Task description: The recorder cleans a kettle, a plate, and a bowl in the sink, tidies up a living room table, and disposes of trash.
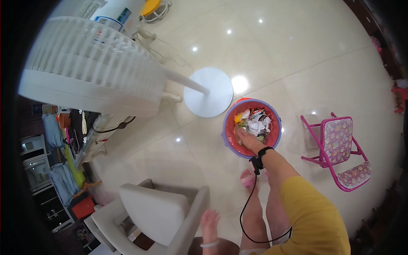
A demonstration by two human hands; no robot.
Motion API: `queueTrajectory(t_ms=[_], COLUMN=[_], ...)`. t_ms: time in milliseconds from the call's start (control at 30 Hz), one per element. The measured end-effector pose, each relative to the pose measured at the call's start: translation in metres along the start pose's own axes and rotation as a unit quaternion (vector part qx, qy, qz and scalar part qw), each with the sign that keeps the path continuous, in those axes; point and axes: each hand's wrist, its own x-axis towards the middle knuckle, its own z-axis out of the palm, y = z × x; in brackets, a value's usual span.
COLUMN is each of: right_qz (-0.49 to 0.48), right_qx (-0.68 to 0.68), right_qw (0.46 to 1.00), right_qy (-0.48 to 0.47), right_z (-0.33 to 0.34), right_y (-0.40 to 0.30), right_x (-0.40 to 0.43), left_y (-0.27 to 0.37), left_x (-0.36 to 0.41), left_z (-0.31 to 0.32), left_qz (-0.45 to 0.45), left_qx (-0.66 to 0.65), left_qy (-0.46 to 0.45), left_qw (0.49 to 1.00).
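Observation:
My right hand (pixel 248 137) reaches down into a round waste bin with a purple rim (pixel 279 127) and a red plastic liner (pixel 274 141). Its fingers touch a clear plastic item (pixel 238 128) among the rubbish; whether they grip it is hidden. Crumpled white paper (pixel 256 126) and a yellow wrapper (pixel 239 117) lie beside the fingers. A black band with a cabled device (pixel 257 164) is on that wrist. My left hand (pixel 210 219), slightly blurred, hovers near the grey chair's arm with nothing in it. A pale bangle (pixel 209 244) circles the left wrist.
A white standing fan (pixel 95 70) leans into view at upper left, its round base (pixel 208 102) near the bin. Right of the bin stands a pink folding child's chair (pixel 338 142). Grey armchairs (pixel 156 213) sit at lower left. Cords (pixel 159 46) trail across the tiles.

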Motion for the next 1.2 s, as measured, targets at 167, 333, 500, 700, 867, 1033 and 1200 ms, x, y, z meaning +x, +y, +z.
queueTrajectory(t_ms=[167, 333, 500, 700, 867, 1033, 1200], right_qz=[0.049, 0.282, 0.306, 0.273, 0.292, 0.248, 0.207], right_qx=[0.074, 0.583, 0.655, 0.803, 0.801, 0.761, 0.649], right_qw=[0.984, 0.749, 0.686, 0.466, 0.247, 0.114, -0.024], right_qy=[0.156, 0.143, 0.082, 0.251, 0.461, 0.589, 0.731], right_z=[-0.052, -0.125, -0.204, -0.267, -0.304, -0.209, -0.141], right_y=[-0.002, -0.030, -0.064, -0.053, -0.083, -0.064, -0.140], right_x=[-0.043, -0.119, -0.218, -0.344, -0.458, -0.615, -0.731], left_y=[0.023, 0.046, 0.100, 0.148, 0.153, 0.120, 0.056], left_x=[-0.032, -0.056, -0.110, -0.165, -0.160, -0.181, -0.270], left_z=[0.022, 0.034, 0.088, 0.150, 0.170, 0.225, 0.263], left_qz=[-0.005, 0.005, 0.026, 0.034, -0.056, -0.221, -0.146], left_qx=[0.002, -0.022, -0.003, 0.088, 0.058, 0.116, 0.289], left_qy=[-0.026, -0.060, -0.170, -0.309, -0.413, -0.464, -0.499], left_qw=[1.000, 0.998, 0.985, 0.946, 0.907, 0.850, 0.804])
